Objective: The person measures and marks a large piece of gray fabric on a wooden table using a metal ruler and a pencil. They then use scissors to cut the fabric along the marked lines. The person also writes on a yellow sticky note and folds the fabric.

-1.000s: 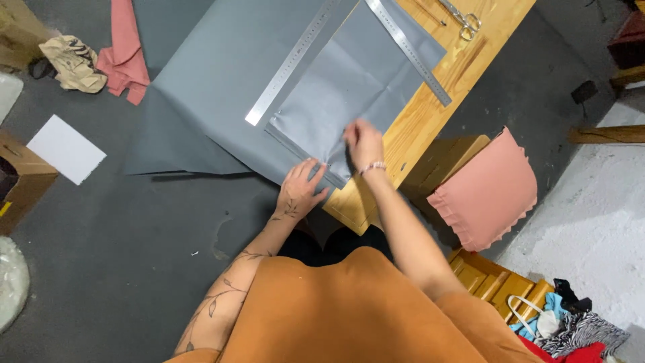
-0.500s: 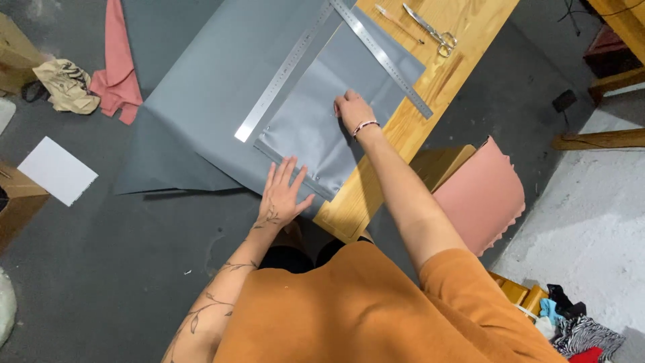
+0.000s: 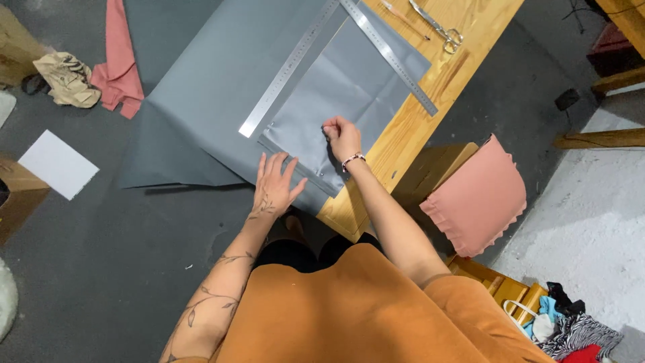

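Observation:
A large grey fabric sheet [image 3: 222, 74] lies over a wooden table [image 3: 463, 67] and hangs off its edge. On top rests a smaller grey fabric piece [image 3: 349, 81], framed by two long metal rulers [image 3: 289, 67]. My left hand [image 3: 274, 185] lies flat, fingers spread, on the fabric's near edge. My right hand [image 3: 342, 138], fingers curled, pinches the smaller grey piece near a row of pins.
Scissors [image 3: 440, 27] and a pencil [image 3: 402, 13] lie on the table's far end. A pink cushion [image 3: 478, 195] sits on a wooden stool at right. Pink cloth [image 3: 117, 67], a beige rag [image 3: 67, 79], white paper [image 3: 59, 163] and a cardboard box [image 3: 17, 195] are on the floor.
My right hand has drawn back toward me and curled shut on the smaller grey piece. My left hand stays flat on the near edge of the fabric.

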